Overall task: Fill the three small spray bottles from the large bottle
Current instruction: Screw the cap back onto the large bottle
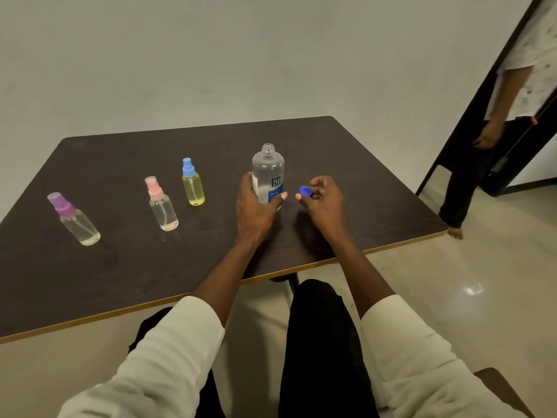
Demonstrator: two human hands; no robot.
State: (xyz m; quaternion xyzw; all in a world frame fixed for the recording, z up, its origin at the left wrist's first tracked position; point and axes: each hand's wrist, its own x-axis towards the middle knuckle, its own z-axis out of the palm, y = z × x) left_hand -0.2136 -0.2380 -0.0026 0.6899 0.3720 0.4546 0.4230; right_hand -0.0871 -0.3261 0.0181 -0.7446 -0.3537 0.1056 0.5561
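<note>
The large clear bottle [268,170] with a blue label stands upright on the dark table [120,267], its neck uncapped. My left hand [256,206] grips its lower body. Just to the right, my right hand [324,200] pinches the blue cap [305,191] close above the table. Three small spray bottles stand to the left, all capped: a yellow one with a blue sprayer [193,184], a clear one with a pink sprayer [162,205], and a clear one with a purple sprayer [73,220].
The table's near edge [180,300] runs in front of my knees. Another person [509,116] stands in a doorway at the far right, beyond the table's right corner. A pale wall lies behind the table.
</note>
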